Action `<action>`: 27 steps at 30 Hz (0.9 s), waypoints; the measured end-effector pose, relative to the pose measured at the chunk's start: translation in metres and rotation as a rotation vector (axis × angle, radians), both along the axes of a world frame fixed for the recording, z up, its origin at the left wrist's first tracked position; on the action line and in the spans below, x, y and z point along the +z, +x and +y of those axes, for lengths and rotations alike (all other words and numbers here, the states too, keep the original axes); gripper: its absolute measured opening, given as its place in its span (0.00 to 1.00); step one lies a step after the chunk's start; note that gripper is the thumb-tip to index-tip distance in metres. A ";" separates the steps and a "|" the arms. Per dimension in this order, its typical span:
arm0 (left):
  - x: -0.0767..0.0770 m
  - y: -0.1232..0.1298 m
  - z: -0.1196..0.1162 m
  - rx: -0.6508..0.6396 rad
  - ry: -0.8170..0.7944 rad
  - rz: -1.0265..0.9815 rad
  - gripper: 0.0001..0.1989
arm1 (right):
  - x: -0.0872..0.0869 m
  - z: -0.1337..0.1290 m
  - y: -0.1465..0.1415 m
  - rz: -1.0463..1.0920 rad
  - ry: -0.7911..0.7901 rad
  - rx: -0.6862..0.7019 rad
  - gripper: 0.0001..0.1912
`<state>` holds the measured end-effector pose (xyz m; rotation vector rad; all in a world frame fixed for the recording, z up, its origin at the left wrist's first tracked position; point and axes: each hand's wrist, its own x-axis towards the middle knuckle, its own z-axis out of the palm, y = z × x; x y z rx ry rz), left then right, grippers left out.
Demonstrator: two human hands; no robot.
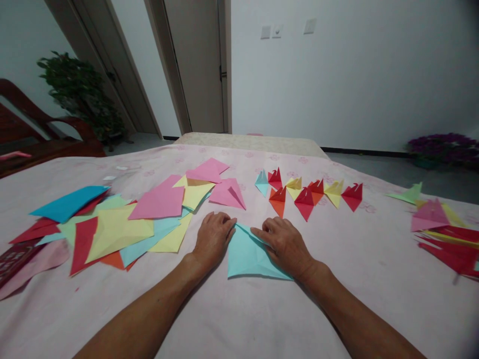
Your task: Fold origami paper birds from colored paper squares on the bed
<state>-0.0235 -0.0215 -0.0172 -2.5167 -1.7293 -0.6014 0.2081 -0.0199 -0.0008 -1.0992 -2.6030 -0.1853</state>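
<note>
A light blue sheet of paper (249, 257) lies on the pink-white tablecloth in front of me, its upper edge folded over in a narrow strip. My left hand (215, 234) pinches the sheet's upper left corner between thumb and fingers. On the other side, my right hand (282, 242) has its fingers curled on the folded edge and covers the sheet's right part. Beyond my right hand stand several small folded paper birds, among them a dark red one (304, 202), an orange one (277, 199) and a light blue one (262, 183).
Loose coloured sheets, including a yellow one (119, 233) and a pink one (159, 202), overlap at the left. More folded pieces, one of them red (452, 252), lie at the far right. A wooden chair (45, 124) stands beyond the table's left side.
</note>
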 end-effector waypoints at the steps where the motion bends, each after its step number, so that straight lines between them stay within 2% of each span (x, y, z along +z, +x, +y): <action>1: 0.001 0.000 0.000 -0.004 0.002 0.010 0.14 | 0.001 -0.001 0.000 -0.009 -0.007 0.003 0.18; 13: 0.001 -0.017 0.000 -0.089 0.017 0.188 0.18 | 0.005 -0.014 0.005 -0.098 -0.133 -0.012 0.19; 19: -0.002 -0.028 0.005 -0.157 -0.002 0.114 0.19 | 0.026 -0.039 0.007 -0.152 -0.233 -0.070 0.18; 21: -0.006 -0.030 0.007 -0.174 0.025 0.079 0.18 | 0.028 -0.052 0.000 -0.143 -0.241 -0.099 0.23; 23: -0.011 -0.032 0.009 -0.206 0.049 0.048 0.18 | 0.023 -0.062 -0.010 -0.124 -0.211 -0.102 0.32; 27: -0.013 -0.035 0.011 -0.316 0.019 0.011 0.20 | 0.003 -0.061 -0.017 -0.133 -0.125 -0.097 0.19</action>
